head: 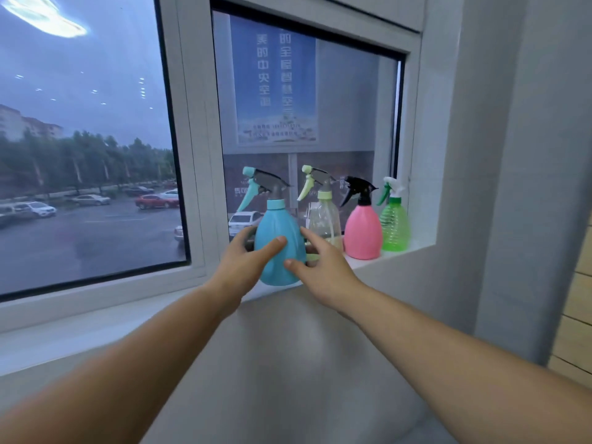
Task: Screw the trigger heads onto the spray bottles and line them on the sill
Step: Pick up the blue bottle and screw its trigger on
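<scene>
Both your hands, left [244,262] and right [323,267], loosely cup the blue bottle [280,248] upright on the sill [384,256], beside three others

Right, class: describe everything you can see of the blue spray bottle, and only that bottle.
The blue spray bottle has a rounded, opaque light-blue body that looks like plastic, with faint vertical ribs. A blue collar joins it to a grey trigger head with a blue lever and nozzle tip, pointing left. It stands upright on the white sill, leftmost of four bottles. The left hand and right hand touch its sides, thumbs on its front.
</scene>
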`<state>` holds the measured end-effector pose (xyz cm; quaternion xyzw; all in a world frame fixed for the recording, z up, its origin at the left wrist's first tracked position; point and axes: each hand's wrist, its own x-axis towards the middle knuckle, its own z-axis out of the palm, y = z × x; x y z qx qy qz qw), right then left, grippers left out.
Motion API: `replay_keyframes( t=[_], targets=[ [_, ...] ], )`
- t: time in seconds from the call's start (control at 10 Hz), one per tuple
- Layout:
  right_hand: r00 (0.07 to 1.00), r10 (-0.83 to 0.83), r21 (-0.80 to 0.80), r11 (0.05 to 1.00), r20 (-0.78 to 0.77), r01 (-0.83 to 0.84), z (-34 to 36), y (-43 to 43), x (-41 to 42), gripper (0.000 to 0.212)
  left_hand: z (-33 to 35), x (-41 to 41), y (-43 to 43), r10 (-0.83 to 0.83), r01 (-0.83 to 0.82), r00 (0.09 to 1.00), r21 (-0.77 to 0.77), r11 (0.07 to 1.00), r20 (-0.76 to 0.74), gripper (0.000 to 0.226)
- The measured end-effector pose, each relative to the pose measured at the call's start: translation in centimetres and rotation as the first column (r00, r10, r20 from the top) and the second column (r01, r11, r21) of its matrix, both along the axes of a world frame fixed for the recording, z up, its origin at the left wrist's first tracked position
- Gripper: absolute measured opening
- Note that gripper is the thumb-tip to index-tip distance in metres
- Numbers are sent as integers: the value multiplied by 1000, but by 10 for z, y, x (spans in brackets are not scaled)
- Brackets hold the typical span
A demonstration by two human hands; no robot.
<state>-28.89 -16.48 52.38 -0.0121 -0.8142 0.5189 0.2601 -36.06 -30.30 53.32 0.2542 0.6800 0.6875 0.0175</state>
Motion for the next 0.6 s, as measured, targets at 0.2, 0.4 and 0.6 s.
replay_keyframes(
  t=[0.2,0.4,0.6],
  targets=[
    [999,-32,-9,999,31,32,-14,2,-36,65,-8,-27,9,94,-92,994,-57,994,48,60],
    [997,-69,56,996,35,67,-20,11,-53,65,-18,-39,19,145,-145,989,-78,986,-10,65],
    [996,-87,94,992,32,84,-28,15,-60,76,-22,-41,23,168,-171,985,-104,980,-39,70]
  ],
)
